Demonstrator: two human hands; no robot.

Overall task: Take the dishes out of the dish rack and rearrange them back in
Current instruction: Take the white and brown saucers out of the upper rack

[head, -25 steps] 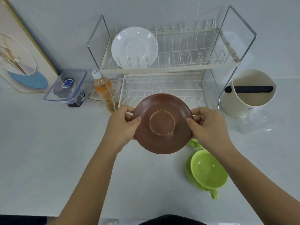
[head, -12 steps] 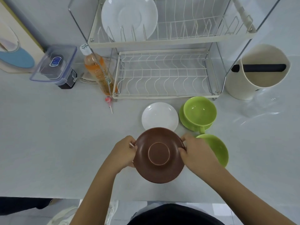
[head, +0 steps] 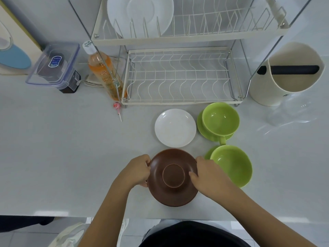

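A brown plate [head: 172, 191] lies upside down near the counter's front edge, its foot ring facing up. My left hand [head: 137, 171] grips its left rim and my right hand [head: 207, 177] grips its right rim. Behind it a small white plate [head: 175, 128] rests on the counter. To the right stand two green cups on green saucers, one far [head: 220, 119] and one near [head: 233, 165]. The two-tier dish rack [head: 179, 102] stands at the back; a large white plate [head: 140, 13] stands upright in its upper tier, and the lower tier holds nothing.
An orange drink bottle [head: 104, 72] and a pink lollipop [head: 117, 106] sit by the rack's left corner. A clear lidded box [head: 53, 65] is at the left, a cream container [head: 288, 73] with a black bar at the right. The counter's front edge runs just below the brown plate.
The brown plate has come down and toward me, from in front of the rack's lower tier to the counter near the front edge. Both hands stayed on its rim.
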